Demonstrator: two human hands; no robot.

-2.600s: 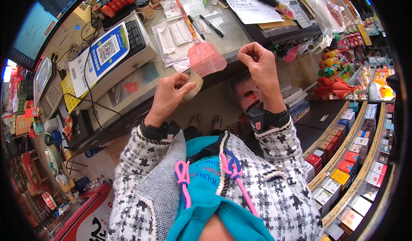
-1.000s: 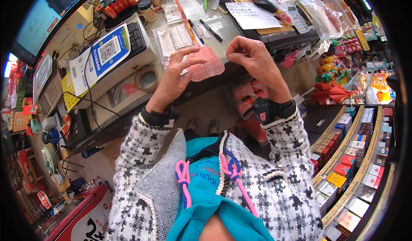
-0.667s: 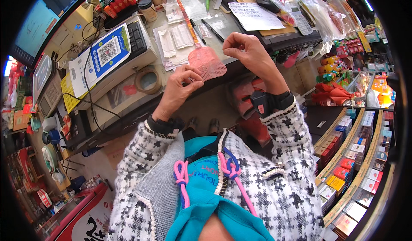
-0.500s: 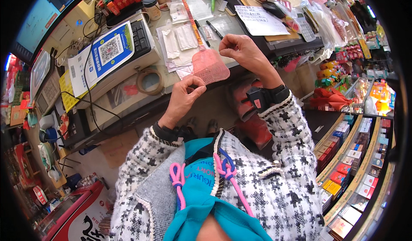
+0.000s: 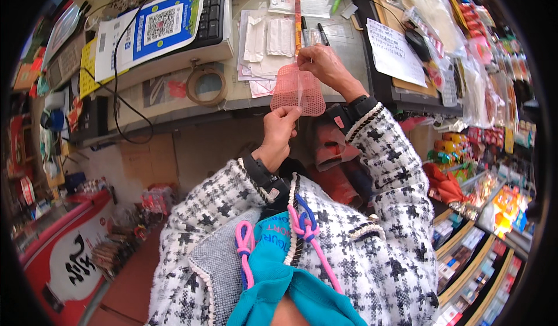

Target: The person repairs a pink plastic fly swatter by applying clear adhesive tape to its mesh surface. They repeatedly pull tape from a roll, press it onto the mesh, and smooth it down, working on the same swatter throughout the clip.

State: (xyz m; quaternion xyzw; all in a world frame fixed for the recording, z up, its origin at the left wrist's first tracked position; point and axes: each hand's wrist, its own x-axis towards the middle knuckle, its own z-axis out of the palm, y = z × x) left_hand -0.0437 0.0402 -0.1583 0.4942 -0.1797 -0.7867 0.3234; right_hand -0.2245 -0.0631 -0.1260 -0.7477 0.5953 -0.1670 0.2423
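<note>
A pink mesh fly swatter (image 5: 285, 96) lies at the near edge of the desk, its head overhanging a little. Its patterned orange-red handle (image 5: 298, 12) points away from me. Between my hands stretches a narrow translucent strip that looks like clear tape (image 5: 300, 88), running lengthwise over the mesh. My left hand (image 5: 278, 133) pinches the strip's near end just below the swatter head. At the far end, where head meets handle, my right hand (image 5: 330, 69) is closed in a pinch on it. Whether the strip touches the mesh, I cannot tell.
A roll of tape (image 5: 207, 86) lies left of the swatter, beside a box bearing a blue code sheet (image 5: 165, 24) and a keyboard. White packets (image 5: 280, 36) and pens (image 5: 323, 34) lie beyond. A handwritten sheet (image 5: 396, 50) is at the right. A cable hangs over the left edge.
My hands have moved from either side of the swatter to in line over it, the strip now lengthwise between them. The view has shifted, with the desk things appearing further right.
</note>
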